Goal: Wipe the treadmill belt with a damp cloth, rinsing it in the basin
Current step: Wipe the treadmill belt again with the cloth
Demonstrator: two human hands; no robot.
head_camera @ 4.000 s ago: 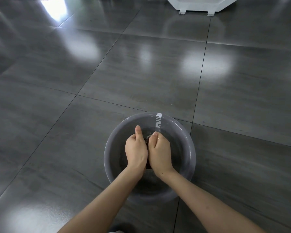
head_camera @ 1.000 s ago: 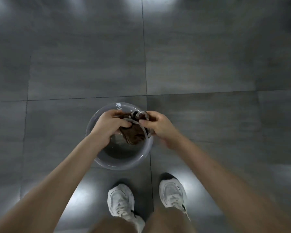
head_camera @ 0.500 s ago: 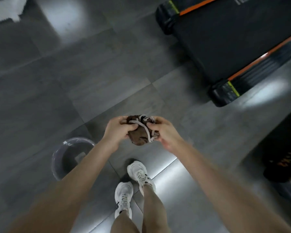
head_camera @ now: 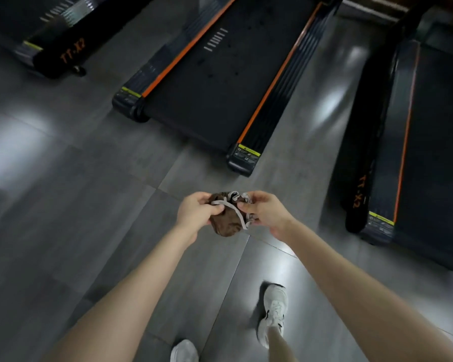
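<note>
View from above of a person standing on a grey tiled floor (head_camera: 71, 205). At the centre of the frame, the left hand (head_camera: 196, 214) and right hand (head_camera: 263, 212) each hold a grip clenched on a bunched brown cloth (head_camera: 226, 222) with a pale grey edging, held in the air between them. A treadmill belt (head_camera: 228, 74), black with orange side strips, fills the upper middle. Two more treadmills sit at the upper left and right edge. White shoes (head_camera: 273, 309) show at the bottom
</note>
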